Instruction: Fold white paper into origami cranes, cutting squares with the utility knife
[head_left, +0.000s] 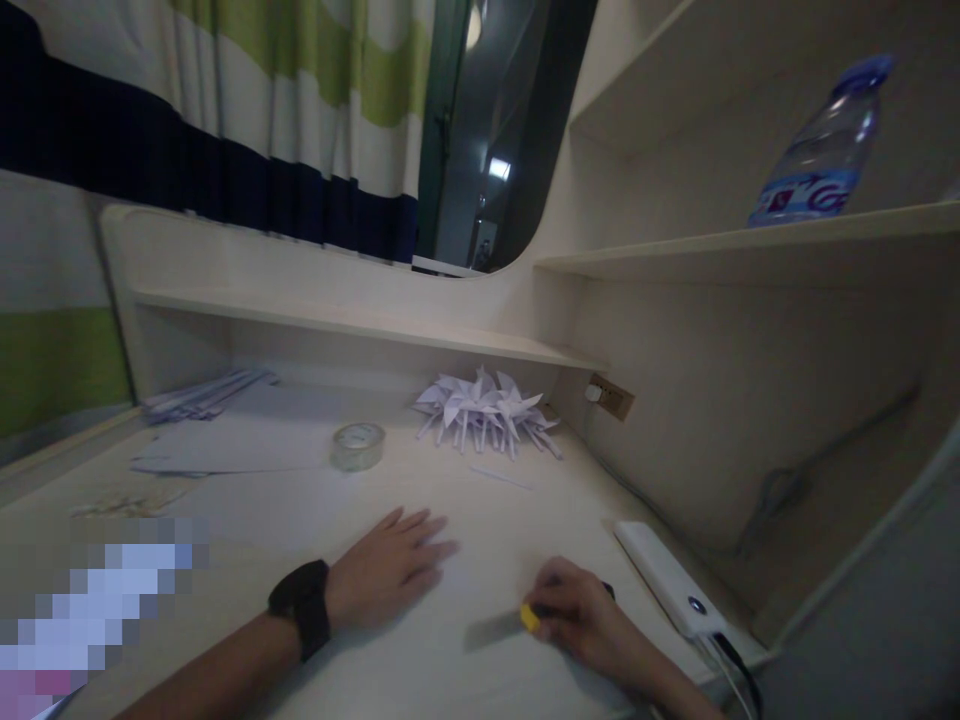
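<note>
My left hand (390, 570) lies flat with fingers stretched out on a white sheet of paper (480, 590) on the desk; a black watch sits on its wrist. My right hand (581, 615) is closed round a small knife with a yellow tip (529, 617), its grey blade (491, 630) lying along the paper toward the left hand. A roll of clear tape (358, 445) stands further back. Behind it lies a heap of folded white paper pinwheels (487, 410).
A white power bank (671, 580) with cables lies to the right of my right hand. Paper sheets (225, 440) and strips (202, 395) lie at the back left. A water bottle (821, 150) stands on the right shelf. A wall socket (611, 397) is at the desk's back corner.
</note>
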